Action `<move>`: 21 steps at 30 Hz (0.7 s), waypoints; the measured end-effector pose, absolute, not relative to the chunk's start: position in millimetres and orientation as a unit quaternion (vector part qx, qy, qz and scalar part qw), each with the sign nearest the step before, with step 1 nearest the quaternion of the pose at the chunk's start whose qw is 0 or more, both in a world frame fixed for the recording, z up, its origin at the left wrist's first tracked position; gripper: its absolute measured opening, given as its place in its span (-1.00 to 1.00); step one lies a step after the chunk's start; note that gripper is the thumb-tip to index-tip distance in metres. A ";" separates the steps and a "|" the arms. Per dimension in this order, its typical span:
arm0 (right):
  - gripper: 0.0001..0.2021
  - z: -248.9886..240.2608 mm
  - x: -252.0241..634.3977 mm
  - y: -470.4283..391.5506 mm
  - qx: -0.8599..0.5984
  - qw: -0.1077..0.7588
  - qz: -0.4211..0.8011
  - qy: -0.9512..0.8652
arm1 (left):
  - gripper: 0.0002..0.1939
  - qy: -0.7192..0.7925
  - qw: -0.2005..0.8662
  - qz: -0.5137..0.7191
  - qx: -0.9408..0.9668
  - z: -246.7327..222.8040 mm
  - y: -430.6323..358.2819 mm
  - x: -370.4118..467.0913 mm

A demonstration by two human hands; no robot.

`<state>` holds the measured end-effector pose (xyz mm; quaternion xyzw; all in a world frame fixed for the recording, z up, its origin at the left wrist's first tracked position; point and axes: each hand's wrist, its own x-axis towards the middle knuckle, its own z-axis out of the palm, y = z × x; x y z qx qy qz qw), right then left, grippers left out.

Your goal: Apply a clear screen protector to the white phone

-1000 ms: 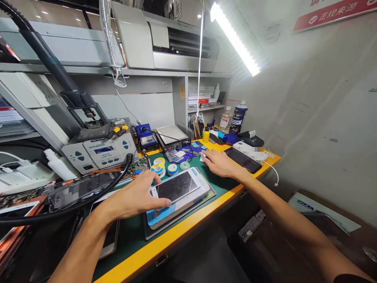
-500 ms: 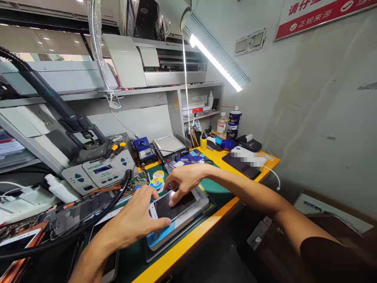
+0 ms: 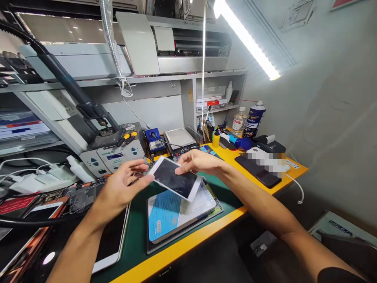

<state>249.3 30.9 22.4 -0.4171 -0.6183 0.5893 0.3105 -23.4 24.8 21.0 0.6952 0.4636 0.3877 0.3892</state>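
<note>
A white-framed phone with a dark screen is held tilted above a blue-and-white book-like block. My right hand grips its upper right side, thumb on the screen and the other fingers behind. At the phone's left end is my left hand, fingers spread, with the thumb tip at the edge; whether it touches is hard to tell. The block rests on a dark perforated tray on the green mat. Partly under my left forearm lies a larger white-framed device.
Behind my hands stand a grey control station, a blue soldering unit and a flat-topped heating plate. A black phone lies to the right. A spray can stands at the back. A lamp hangs overhead.
The phone has been lifted off the block and tilted, held by my right hand. My left hand has moved up and left with it. The view has shifted slightly.
</note>
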 end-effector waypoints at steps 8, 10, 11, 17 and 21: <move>-0.69 10.0 227.8 22.1 -0.420 0.449 0.631 -0.473 | -0.71 0.291 0.722 0.430 0.457 10.8 14.7 12.2; -0.69 5.8 221.7 19.1 -0.407 0.458 0.636 -0.468 | -0.69 0.290 0.729 0.436 0.441 4.6 11.8 19.9; -0.68 3.8 219.2 17.8 -0.401 0.462 0.641 -0.464 | -0.69 0.291 0.730 0.442 0.433 1.7 10.5 22.9; -0.71 -1.9 213.5 14.4 -0.374 0.453 0.672 -0.451 | -0.74 0.305 0.743 0.464 0.373 -6.4 6.3 31.2; -0.73 0.2 214.5 15.9 -0.375 0.453 0.653 -0.477 | -0.71 0.304 0.753 0.477 0.336 1.2 7.5 28.2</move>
